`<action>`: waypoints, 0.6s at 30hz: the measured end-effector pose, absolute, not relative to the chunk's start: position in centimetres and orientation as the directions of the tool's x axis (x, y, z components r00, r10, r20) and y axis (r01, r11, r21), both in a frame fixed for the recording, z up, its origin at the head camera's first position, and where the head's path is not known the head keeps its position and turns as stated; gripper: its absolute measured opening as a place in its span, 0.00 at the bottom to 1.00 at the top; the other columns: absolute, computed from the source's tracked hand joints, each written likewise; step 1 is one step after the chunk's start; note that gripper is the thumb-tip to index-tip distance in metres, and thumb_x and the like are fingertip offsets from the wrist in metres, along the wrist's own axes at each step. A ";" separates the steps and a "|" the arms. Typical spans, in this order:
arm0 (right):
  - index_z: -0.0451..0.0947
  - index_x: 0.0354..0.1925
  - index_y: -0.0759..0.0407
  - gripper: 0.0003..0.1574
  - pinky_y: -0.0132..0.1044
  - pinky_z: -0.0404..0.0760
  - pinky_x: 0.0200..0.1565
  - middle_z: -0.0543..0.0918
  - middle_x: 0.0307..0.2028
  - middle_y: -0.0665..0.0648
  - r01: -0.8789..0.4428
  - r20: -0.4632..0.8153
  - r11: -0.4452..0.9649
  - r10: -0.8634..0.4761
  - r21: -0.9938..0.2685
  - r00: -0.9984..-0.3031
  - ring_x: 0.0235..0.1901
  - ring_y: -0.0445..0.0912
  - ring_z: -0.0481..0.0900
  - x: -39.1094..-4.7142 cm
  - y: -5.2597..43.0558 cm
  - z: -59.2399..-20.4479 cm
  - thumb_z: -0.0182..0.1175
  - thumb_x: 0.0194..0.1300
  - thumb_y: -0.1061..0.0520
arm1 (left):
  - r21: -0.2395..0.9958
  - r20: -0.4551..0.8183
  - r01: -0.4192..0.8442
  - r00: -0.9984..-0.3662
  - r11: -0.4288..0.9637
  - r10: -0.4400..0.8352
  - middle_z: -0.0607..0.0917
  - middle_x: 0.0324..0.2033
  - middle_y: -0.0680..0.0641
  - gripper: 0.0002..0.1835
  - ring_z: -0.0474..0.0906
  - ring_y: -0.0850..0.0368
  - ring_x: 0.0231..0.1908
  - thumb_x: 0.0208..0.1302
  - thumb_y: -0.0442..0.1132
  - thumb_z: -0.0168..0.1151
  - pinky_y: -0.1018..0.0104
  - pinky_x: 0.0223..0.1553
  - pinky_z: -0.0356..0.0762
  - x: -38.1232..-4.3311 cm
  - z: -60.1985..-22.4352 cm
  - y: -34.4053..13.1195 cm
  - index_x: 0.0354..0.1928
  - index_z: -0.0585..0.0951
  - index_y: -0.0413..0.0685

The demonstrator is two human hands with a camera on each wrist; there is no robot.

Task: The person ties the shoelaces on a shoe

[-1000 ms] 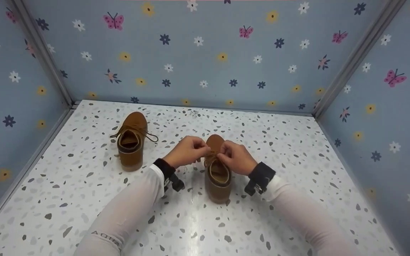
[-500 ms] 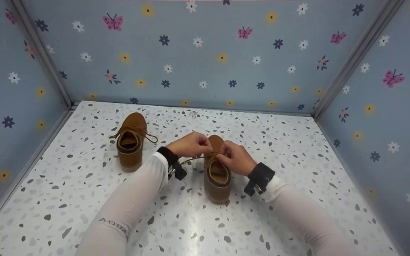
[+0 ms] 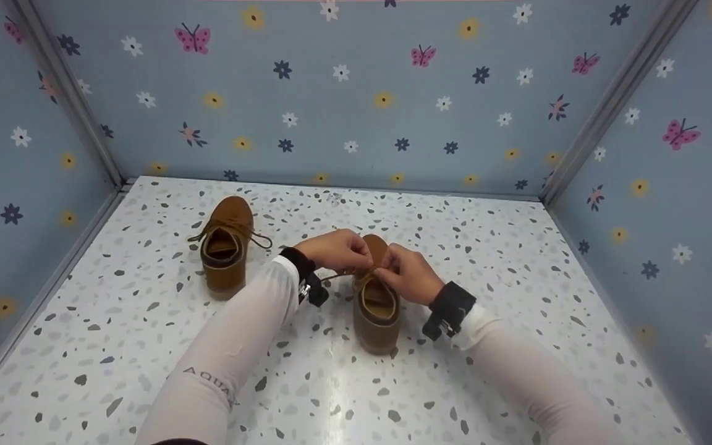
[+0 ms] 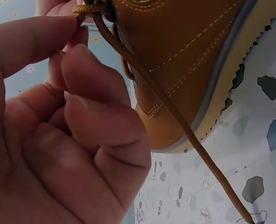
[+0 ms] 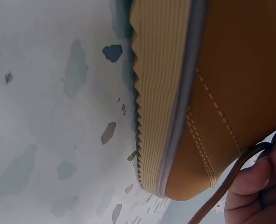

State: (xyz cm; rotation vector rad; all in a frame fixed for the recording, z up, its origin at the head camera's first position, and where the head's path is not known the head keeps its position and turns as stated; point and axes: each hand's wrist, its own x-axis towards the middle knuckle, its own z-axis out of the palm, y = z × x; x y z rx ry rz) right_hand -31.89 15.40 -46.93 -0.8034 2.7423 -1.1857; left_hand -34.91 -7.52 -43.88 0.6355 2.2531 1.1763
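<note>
A brown lace-up shoe (image 3: pixel 378 334) stands toe away from me, between my two hands. My left hand (image 3: pixel 336 250) pinches its shoelace over the front of the opening; in the left wrist view, thumb and finger meet at a lace loop, and a loose lace end (image 4: pixel 187 128) trails down past the shoe's side. My right hand (image 3: pixel 415 275) comes from the other side, thumb and forefinger pinching the shoelace at the same spot. In the right wrist view, its curled fingers show at the lower right corner, by a hanging lace (image 5: pixel 217 193). The knot area is mostly hidden by fingers.
The matching brown shoe (image 3: pixel 226 272) stands to the left, its laces hanging out on both sides. Speckled white floor (image 3: pixel 306 395) lies underneath. Blue flowered panels (image 3: pixel 368 123) enclose the back and both sides.
My left hand has moved slightly up and right, closer to my right hand above the shoe, with a lace end now showing under its wrist. The right hand stays nearly in place.
</note>
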 end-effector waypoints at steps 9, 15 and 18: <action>0.75 0.36 0.58 0.10 0.30 0.76 0.27 0.84 0.26 0.55 -0.459 0.171 0.562 -0.488 -0.688 -0.856 0.25 0.38 0.77 -31.9 15.4 -47.1 0.68 0.69 0.59 | 0.825 -0.269 0.172 -0.719 0.539 0.641 0.74 0.17 0.57 0.15 0.67 0.65 0.18 0.69 0.39 0.58 0.72 0.23 0.65 -35.2 -43.8 -7.2 0.38 0.81 0.29; 0.75 0.36 0.58 0.10 0.30 0.77 0.27 0.84 0.27 0.54 -0.457 0.170 0.561 -0.488 -0.690 -0.856 0.25 0.38 0.78 -31.9 15.4 -47.1 0.68 0.69 0.58 | 0.833 -0.275 0.166 -0.703 0.527 0.656 0.74 0.18 0.56 0.17 0.67 0.65 0.18 0.71 0.40 0.58 0.73 0.23 0.65 -35.3 -43.9 -7.3 0.41 0.81 0.27; 0.75 0.36 0.58 0.10 0.31 0.78 0.28 0.84 0.27 0.54 -0.458 0.171 0.561 -0.489 -0.689 -0.855 0.26 0.38 0.78 -31.9 15.4 -47.0 0.68 0.69 0.58 | 0.833 -0.279 0.151 -0.716 0.532 0.640 0.75 0.19 0.55 0.18 0.68 0.65 0.19 0.71 0.42 0.59 0.73 0.23 0.66 -35.3 -43.8 -7.3 0.43 0.82 0.27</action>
